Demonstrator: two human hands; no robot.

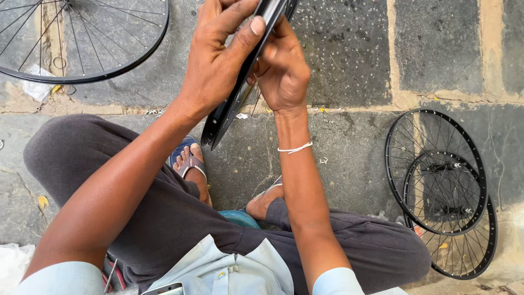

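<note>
Seated over stone paving, a person is gripping a black bicycle rim point(240, 87) with both hands, left hand point(215, 60) clamping its edge, right hand point(281, 71) closed near the spoke holes, apparently mid-assembly.

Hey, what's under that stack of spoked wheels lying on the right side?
The stacked wheels lie on the stone pavement; grey slabs and a pale joint show through the spokes. Bits of litter sit beneath the lower rim. Whatever lies directly under the rims and hubs is covered.
</note>
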